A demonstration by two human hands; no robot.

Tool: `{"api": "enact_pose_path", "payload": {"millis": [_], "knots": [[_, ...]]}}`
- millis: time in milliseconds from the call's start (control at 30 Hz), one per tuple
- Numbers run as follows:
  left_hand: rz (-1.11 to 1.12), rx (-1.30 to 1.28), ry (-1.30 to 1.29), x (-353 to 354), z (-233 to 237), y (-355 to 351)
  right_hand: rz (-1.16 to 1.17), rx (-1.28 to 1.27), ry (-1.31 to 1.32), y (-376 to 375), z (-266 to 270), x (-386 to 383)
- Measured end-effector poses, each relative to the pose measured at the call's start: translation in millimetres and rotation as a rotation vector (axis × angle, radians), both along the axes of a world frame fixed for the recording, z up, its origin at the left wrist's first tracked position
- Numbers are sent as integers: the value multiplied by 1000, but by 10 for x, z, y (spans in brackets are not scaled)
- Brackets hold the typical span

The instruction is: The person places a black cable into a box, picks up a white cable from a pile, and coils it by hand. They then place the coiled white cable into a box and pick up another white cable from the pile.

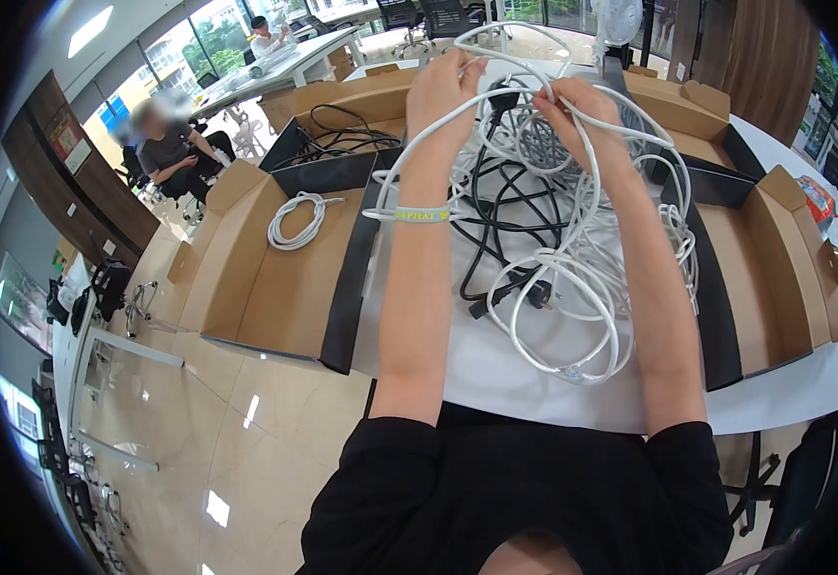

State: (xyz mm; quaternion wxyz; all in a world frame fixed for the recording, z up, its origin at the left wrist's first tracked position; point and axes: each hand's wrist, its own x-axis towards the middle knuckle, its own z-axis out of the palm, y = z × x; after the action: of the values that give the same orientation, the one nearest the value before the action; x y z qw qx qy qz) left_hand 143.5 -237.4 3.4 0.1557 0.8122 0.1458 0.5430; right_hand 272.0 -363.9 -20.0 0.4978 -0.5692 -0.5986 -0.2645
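Note:
My left hand [446, 91] is closed on a white cable [524, 65] above the far part of the table, and a loop of it hangs around my left forearm. To its right, my right hand [582, 113] pinches white cable strands. Below and between my arms lies a tangle of white cables [603, 278] mixed with black cables [510, 206]. Black plugs [534, 290] rest near the middle of the pile. A coiled white cable [296, 222] sits in the open box [275, 278] on the left.
Black cables [342, 139] fill a box at the back left. An open box [759, 278] stands on the right, another [683, 125] behind it. A white fan [618, 21] is at the back. One person [174, 153] sits at the left, another [266, 40] farther off.

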Motion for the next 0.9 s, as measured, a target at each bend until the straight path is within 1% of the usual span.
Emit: {"api": "enact_pose_path", "payload": {"millis": [33, 67, 133, 167, 200, 267, 333, 400, 467, 533, 567, 633, 667, 733, 800, 867, 900], "knots": [[-2, -124, 130, 12, -13, 16, -7, 6, -18, 7, -13, 9], [5, -121, 135, 74, -91, 61, -1, 9, -12, 7, -26, 12], [-107, -392, 353, 233, -329, 244, 34, -14, 21, 5, -42, 18], [-246, -504, 460, 226, -298, 274, 34, -21, 20, 13, -55, 14], [-243, -503, 459, 218, -299, 278, 37, -20, 18, 21, -62, 13], [-312, -664, 353, 189, -296, 229, 30, -31, 39, 34, -76, 17], [-346, -716, 394, 95, -229, 204, 51, -37, 82, 41, -80, 18], [-526, -804, 520, 78, -233, 250, 71, -46, 128, 42, -95, 21], [-507, -801, 549, 85, -254, 257, 67, -34, 126, 50, -96, 32], [-576, -912, 395, 83, -267, 262, 57, -48, 141, 28, -99, 49], [-576, -911, 392, 74, -264, 261, 44, -63, 158, 23, -96, 54], [-664, -987, 288, 51, -268, 258, 43, -50, 133, 30, -90, 56], [-663, -988, 288, 25, -251, 245, 42, -38, 112, 30, -93, 56], [-778, -969, 311, -25, -211, 222, 50, -58, 141, 26, -96, 36], [-750, -965, 337, -28, -248, 241, 59, -75, 169, 17, -103, 13], [-722, -947, 359, -21, -293, 277, 52, -1, 126, 15, -89, -16], [-687, -946, 314, 12, -287, 290, 55, 19, 109, 33, -53, -2]]}}
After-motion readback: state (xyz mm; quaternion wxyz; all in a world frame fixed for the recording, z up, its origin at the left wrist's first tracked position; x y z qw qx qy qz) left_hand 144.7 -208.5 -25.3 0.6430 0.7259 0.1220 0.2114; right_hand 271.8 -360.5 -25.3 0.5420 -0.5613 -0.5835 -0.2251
